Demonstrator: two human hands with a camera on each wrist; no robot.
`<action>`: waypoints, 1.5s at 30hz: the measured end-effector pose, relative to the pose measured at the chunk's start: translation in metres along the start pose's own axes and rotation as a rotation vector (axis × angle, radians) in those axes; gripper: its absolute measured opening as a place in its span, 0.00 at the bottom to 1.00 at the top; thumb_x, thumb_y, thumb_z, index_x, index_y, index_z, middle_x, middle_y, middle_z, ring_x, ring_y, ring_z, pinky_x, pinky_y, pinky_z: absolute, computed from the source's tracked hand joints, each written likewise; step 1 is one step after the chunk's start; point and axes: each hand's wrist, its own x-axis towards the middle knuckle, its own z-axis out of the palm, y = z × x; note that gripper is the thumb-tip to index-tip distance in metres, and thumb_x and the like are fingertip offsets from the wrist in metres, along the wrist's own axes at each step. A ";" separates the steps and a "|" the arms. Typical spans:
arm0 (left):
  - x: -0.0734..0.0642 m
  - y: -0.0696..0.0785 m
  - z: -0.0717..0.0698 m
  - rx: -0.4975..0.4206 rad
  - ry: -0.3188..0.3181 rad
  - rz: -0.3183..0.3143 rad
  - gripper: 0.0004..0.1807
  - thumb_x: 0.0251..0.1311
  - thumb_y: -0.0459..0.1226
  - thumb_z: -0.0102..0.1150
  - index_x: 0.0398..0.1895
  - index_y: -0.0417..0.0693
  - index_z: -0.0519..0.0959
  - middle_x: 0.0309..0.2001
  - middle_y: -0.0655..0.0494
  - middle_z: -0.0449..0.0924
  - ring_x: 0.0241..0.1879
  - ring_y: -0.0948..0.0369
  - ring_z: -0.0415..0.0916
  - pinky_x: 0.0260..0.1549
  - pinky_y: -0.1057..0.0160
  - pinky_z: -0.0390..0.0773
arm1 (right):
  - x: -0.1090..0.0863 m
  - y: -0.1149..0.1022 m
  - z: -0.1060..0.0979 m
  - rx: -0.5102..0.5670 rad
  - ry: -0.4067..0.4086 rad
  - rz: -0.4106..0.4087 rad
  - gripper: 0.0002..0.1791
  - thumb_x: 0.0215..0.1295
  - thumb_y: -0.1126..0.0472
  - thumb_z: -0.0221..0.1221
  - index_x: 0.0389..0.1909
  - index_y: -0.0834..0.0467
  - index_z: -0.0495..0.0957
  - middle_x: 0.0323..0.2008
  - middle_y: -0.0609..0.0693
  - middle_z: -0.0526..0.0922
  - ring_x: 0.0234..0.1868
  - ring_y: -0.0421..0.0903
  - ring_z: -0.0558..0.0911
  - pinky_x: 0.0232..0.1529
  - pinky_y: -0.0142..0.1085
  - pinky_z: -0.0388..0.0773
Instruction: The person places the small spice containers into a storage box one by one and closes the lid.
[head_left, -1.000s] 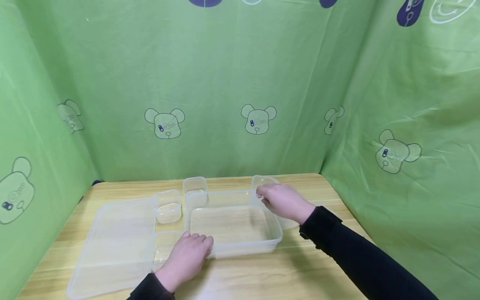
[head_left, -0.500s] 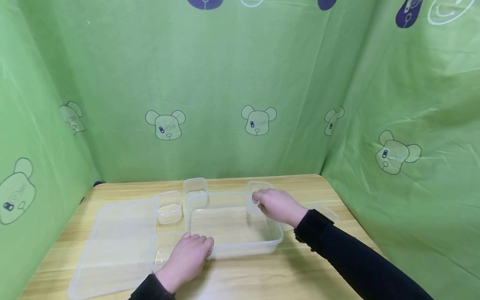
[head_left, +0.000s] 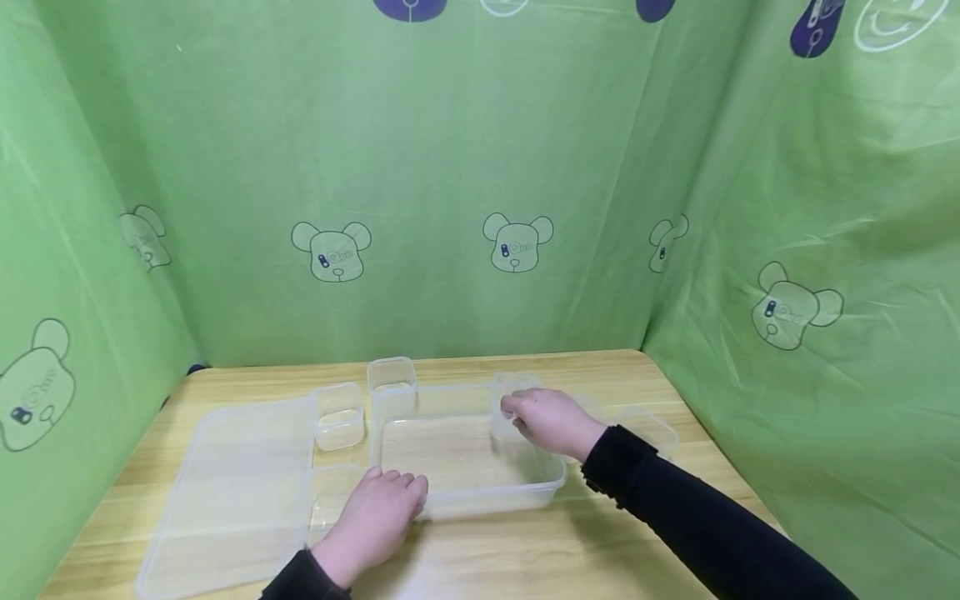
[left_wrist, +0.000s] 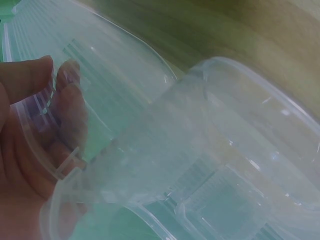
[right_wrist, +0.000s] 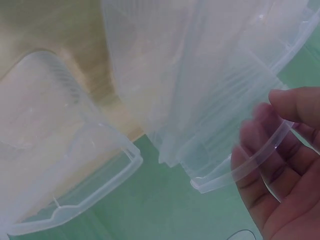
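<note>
Clear plastic tub (head_left: 487, 498) on a wood-grain table (head_left: 517, 554). Left hand (head_left: 378, 512): fingers and thumb close over the tub's near left rim, pinching its wall. Right hand (head_left: 551, 421): fingers and thumb close together on the rim of a small cup (head_left: 505, 428), held at the tub's far right corner; whether its base touches the tub floor cannot be told. Left of the tub, the near cup (head_left: 327, 496) and middle cup (head_left: 337, 421); at its far left corner, the far cup (head_left: 391, 379). Farther left, a flat lid (head_left: 232, 492). Backdrop: green curtain (head_left: 435, 133).
</note>
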 end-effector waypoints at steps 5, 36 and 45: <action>0.000 0.000 0.001 -0.002 -0.003 -0.002 0.16 0.56 0.39 0.68 0.26 0.59 0.66 0.22 0.70 0.64 0.22 0.68 0.58 0.28 0.68 0.55 | -0.001 0.000 0.006 -0.011 0.011 -0.018 0.13 0.53 0.75 0.63 0.31 0.54 0.74 0.30 0.46 0.81 0.32 0.46 0.83 0.31 0.37 0.81; 0.000 -0.001 0.004 0.006 0.016 0.003 0.17 0.55 0.39 0.68 0.26 0.59 0.66 0.22 0.70 0.64 0.22 0.67 0.59 0.27 0.68 0.54 | -0.005 -0.001 0.025 0.016 -0.050 -0.020 0.15 0.51 0.77 0.61 0.27 0.54 0.71 0.24 0.43 0.71 0.24 0.39 0.70 0.27 0.34 0.76; -0.001 -0.002 0.006 0.004 0.030 0.002 0.17 0.54 0.38 0.68 0.25 0.58 0.66 0.21 0.70 0.64 0.22 0.67 0.58 0.27 0.68 0.54 | -0.006 0.000 0.035 0.000 -0.052 -0.027 0.18 0.51 0.77 0.60 0.25 0.52 0.65 0.23 0.41 0.65 0.23 0.38 0.65 0.25 0.31 0.68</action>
